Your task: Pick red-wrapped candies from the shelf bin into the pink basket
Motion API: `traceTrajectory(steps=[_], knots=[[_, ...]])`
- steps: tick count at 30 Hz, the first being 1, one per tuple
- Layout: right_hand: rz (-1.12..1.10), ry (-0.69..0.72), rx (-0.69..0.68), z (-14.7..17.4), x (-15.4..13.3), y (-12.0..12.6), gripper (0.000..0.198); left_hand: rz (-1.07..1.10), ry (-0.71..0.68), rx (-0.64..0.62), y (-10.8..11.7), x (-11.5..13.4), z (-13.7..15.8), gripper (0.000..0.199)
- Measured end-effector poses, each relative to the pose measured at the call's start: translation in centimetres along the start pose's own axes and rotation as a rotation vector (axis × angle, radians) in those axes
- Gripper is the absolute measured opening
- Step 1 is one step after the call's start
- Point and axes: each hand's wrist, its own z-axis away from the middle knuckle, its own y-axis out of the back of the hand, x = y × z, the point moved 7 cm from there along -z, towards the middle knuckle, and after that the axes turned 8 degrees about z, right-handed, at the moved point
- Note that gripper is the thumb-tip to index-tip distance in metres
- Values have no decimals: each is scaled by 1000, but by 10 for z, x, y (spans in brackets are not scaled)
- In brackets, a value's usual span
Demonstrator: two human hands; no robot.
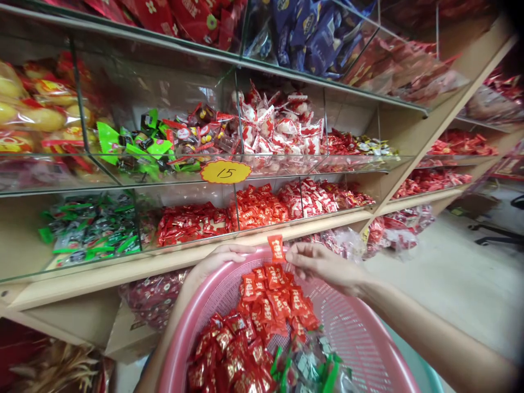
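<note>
A pink plastic basket [180, 327] with a mesh wall sits in front of me. My left hand [223, 259] grips its far rim, the fingers lying over the edge. In my right hand [317, 265], pinched between thumb and fingers, is one orange-red wrapped candy [276, 249] above the far side of the basket. Inside lie a heap of like orange-red candies [278, 305], dark red shiny wrapped candies [229, 355] at the near left, and green-and-clear wrapped candies [309, 365] at the near right.
Glass-fronted shelves of sorted candy stand ahead, with an orange-red candy compartment [260, 207] just beyond the basket. A yellow tag [226, 172] marked 15 hangs on the glass. Bagged goods [155, 297] lie under the wooden shelf edge [102, 267]. Floor [434, 273] shows at right.
</note>
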Motion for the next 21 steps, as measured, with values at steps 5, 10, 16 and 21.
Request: traceTrajectory(steps=[5, 10, 16, 21], knots=[[-155, -219, -66, 25, 46, -25, 28, -11, 25, 21, 3, -5, 3, 29], [-315, -360, -149, 33, 72, -61, 20, -20, 11, 42, 4, -4, 5, 29], [-339, -516, -99, 29, 85, -81, 22, -39, -28, 69, 8, 1, 9, 26], [-336, -486, -15, 24, 87, -82, 30, -38, -34, 72, 11, 0, 8, 25]])
